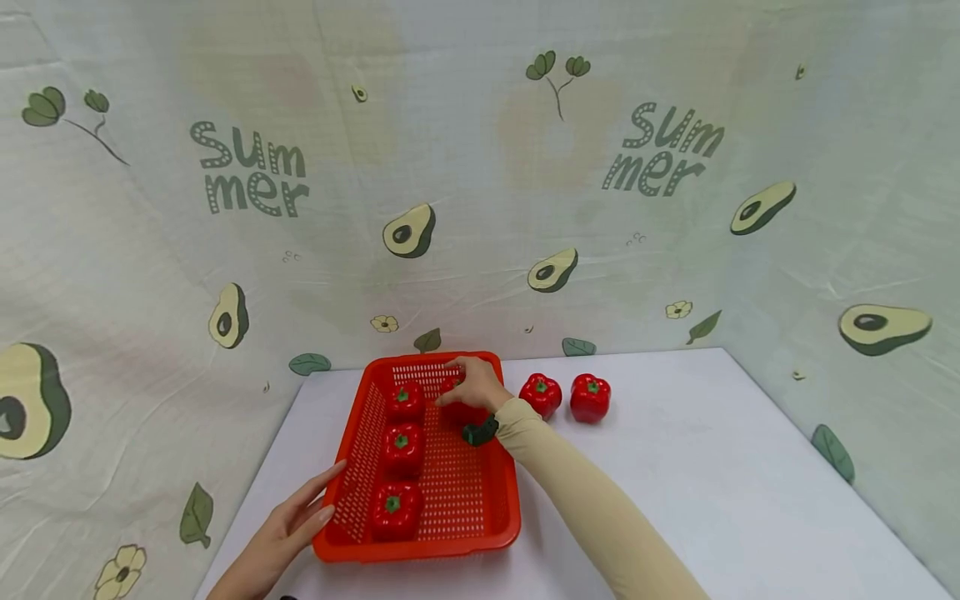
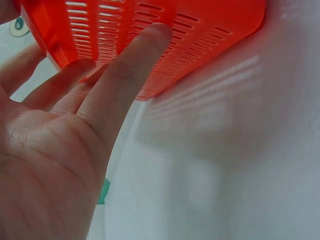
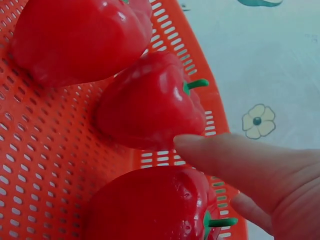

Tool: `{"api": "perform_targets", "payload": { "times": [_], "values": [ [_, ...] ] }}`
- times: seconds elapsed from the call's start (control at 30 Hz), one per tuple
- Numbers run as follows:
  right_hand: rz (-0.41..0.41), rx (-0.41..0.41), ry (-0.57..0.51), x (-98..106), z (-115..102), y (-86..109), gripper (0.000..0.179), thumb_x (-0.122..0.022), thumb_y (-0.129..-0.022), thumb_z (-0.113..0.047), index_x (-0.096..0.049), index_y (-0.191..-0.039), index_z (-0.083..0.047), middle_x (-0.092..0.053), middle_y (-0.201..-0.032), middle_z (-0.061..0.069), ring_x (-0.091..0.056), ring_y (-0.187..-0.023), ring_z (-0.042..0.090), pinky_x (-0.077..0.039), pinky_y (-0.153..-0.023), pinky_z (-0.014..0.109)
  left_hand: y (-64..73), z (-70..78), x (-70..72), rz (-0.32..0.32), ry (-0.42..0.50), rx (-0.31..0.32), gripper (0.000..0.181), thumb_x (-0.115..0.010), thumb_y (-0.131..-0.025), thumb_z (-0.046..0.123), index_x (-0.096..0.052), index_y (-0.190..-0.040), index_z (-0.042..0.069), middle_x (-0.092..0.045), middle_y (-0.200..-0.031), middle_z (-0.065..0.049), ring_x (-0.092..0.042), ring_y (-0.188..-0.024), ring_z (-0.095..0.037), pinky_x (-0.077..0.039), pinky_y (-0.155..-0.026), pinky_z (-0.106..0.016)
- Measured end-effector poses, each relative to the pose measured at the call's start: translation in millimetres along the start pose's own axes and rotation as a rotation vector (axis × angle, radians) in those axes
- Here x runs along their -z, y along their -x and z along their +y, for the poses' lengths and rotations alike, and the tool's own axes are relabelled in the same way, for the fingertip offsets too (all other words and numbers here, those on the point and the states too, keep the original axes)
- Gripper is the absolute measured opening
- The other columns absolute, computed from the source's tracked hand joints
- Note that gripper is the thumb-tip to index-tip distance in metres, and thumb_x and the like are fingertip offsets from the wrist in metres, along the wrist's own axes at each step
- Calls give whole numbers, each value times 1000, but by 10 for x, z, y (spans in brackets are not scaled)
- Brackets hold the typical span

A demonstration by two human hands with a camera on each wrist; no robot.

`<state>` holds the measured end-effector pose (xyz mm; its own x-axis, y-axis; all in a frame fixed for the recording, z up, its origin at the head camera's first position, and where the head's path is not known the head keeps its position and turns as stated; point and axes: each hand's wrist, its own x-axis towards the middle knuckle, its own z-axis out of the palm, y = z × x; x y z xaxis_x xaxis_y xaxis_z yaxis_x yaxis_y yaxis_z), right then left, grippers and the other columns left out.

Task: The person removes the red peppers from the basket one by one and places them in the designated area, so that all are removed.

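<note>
Inside a red plastic basket (image 1: 453,546) stand several red bell peppers; one column of them runs along its left side, with a near pepper (image 1: 396,510). Toward the far right corner is another bell pepper (image 1: 463,412), partly covered by my right hand (image 1: 478,383). The hand's thumb and fingers are spread above and beside it. In the right wrist view a straight thumb (image 3: 220,152) reaches between a middle pepper (image 3: 155,102) and the lower pepper (image 3: 150,205). My left hand (image 1: 283,529) has its fingers extended against the basket's left side; in the left wrist view a fingertip meets the slotted wall (image 2: 200,37).
Two more bell peppers, one nearer the basket (image 1: 541,395) and one farther right (image 1: 590,397), sit on the white table (image 1: 675,475). A printed cloth (image 1: 480,167) hangs behind the table and at both sides. A dark device (image 1: 480,431) is at the right wrist.
</note>
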<state>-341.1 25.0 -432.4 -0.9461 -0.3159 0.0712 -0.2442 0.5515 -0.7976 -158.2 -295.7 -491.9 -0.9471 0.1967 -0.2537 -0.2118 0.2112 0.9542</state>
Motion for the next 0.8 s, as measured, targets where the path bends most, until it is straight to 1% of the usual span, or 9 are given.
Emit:
{"api": "perform_targets", "payload": {
  "times": [0.2, 0.27, 0.4, 0.5, 0.67, 0.8],
  "values": [
    [6, -44, -7, -20, 0, -15, 75, -91, -72, -16, -56, -137, -3, -56, -132, 22, -52, -121, 37, -48, -97, 47, -1, 6, 9, -9, 12, 3, 55, -56, -102, 34, -36, -152, 39, -24, -161, -3, -29, -144, -37, -53, -94, -45],
    [7, -55, -4, -27, 3, -18, 75, -91, -71, -16, -57, -137, -2, -56, -132, 21, -52, -121, 36, -48, -97, 46, -1, 2, 9, -15, 23, -2, 54, -56, -103, 32, -37, -152, 38, -24, -161, -4, -28, -144, -37, -53, -94, -45],
    [16, -71, 1, -34, 20, -15, 74, -92, -70, -16, -58, -135, -1, -59, -126, 19, -55, -113, 31, -50, -93, 44, -9, -4, 1, -15, 9, -8, 54, -55, -103, 32, -36, -153, 37, -24, -161, -4, -28, -144, -38, -53, -94, -44],
    [20, -75, 2, -36, 24, -9, 72, -92, -70, -15, -59, -133, -1, -60, -123, 18, -56, -109, 29, -51, -91, 43, -15, -8, -2, -15, 10, -11, 54, -55, -103, 31, -36, -153, 38, -24, -161, -4, -28, -144, -38, -53, -94, -44],
    [16, -76, 4, -48, 10, 11, 68, -91, -72, -14, -61, -131, 1, -60, -125, 17, -55, -111, 29, -50, -93, 44, -8, -17, -3, -20, 12, -15, 53, -56, -103, 30, -37, -152, 38, -25, -161, -3, -30, -144, -37, -53, -93, -43],
    [29, -68, 5, -64, 1, 5, 65, -91, -72, -13, -62, -129, 1, -61, -123, 15, -56, -107, 27, -51, -92, 44, -5, -7, 8, -14, 1, -23, 54, -56, -103, 30, -37, -152, 38, -25, -161, -2, -31, -144, -36, -54, -93, -42]
  ]
}}
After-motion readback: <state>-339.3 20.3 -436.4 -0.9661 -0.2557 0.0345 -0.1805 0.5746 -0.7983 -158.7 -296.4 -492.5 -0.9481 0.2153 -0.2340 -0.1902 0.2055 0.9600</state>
